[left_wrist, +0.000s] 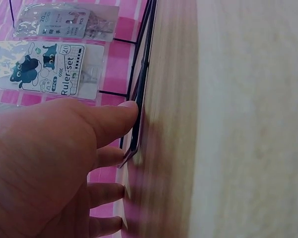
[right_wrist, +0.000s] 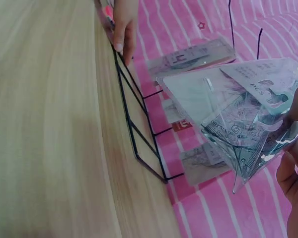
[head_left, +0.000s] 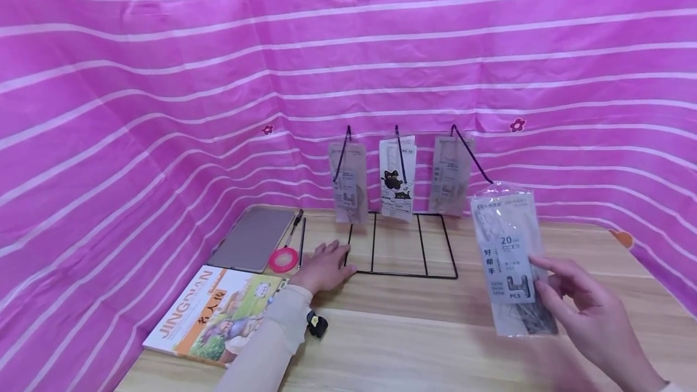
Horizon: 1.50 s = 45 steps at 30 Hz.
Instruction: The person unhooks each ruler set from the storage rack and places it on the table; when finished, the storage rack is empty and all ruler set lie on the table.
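Note:
A clear packet of rulers (head_left: 509, 222), with a "20" and "4 PCS" label, is pinched at its right edge between the thumb and fingers of my right hand (head_left: 593, 307). Its top meets the tip of the right hook (head_left: 472, 153) of a black wire rack (head_left: 403, 273). Set squares (right_wrist: 238, 129) show through the plastic in the right wrist view. My left hand (head_left: 327, 268) rests at the left end of the rack's base, its thumb (left_wrist: 114, 119) touching the wire and its fingers spread on the table. Three ruler packets, including a cat-printed one (head_left: 397, 177), hang on the rack.
Left of the rack lie a roll of pink tape (head_left: 284, 260), a pen (head_left: 294, 227), a thin dark stick (head_left: 302, 242), a grey notebook (head_left: 253, 238) and a picture-covered book (head_left: 218, 313). Pink striped cloth (head_left: 370, 65) rises behind the wooden table (head_left: 392, 343).

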Available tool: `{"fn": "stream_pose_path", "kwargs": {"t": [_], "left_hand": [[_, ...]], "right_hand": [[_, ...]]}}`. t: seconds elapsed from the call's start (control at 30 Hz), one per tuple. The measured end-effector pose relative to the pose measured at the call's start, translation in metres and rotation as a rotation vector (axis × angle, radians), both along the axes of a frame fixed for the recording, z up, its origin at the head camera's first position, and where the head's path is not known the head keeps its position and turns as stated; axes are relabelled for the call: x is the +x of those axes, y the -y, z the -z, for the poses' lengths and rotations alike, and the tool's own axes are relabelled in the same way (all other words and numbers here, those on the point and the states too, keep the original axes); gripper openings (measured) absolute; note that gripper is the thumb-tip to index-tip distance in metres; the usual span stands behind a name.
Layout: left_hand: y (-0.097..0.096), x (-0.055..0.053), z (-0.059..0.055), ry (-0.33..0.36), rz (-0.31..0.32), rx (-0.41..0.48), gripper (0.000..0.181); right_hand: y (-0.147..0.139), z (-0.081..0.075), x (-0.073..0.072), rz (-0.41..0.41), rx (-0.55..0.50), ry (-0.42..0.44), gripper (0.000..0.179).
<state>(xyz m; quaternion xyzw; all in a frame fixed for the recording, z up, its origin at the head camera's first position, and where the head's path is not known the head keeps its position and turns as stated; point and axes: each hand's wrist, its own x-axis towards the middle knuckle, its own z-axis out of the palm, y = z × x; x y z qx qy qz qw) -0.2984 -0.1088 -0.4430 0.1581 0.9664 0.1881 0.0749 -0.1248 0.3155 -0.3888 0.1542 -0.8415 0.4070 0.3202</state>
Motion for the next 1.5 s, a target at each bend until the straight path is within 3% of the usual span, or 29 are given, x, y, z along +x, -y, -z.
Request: {"fn": "stream_pose_path", "kwargs": {"t": [0.17,0.43,0.67,1.0,1.2,1.5], "left_hand": [[0.011,0.001,-0.003,-0.005,-0.026,-0.001,0.064],[0.005,-0.003,-0.002,-0.002,-0.017,0.008,0.063],[0.002,0.001,0.0,0.009,-0.011,0.024,0.063],[0.003,0.001,-0.001,0.012,-0.01,0.002,0.064],[-0.001,-0.002,-0.003,0.011,-0.001,-0.008,0.065],[-0.002,0.0,-0.003,0.017,-0.008,-0.007,0.064]], "right_hand": [[-0.021,0.006,-0.003,0.064,-0.003,0.095,0.05],[-0.121,0.034,-0.027,0.18,0.054,0.332,0.049],[-0.178,0.05,-0.044,0.24,0.12,0.57,0.045],[-0.208,0.061,-0.081,0.289,0.296,0.594,0.051],[-0.218,0.063,-0.085,0.348,0.341,0.566,0.048],[-0.222,0.066,-0.089,0.294,0.378,0.522,0.042]]}}
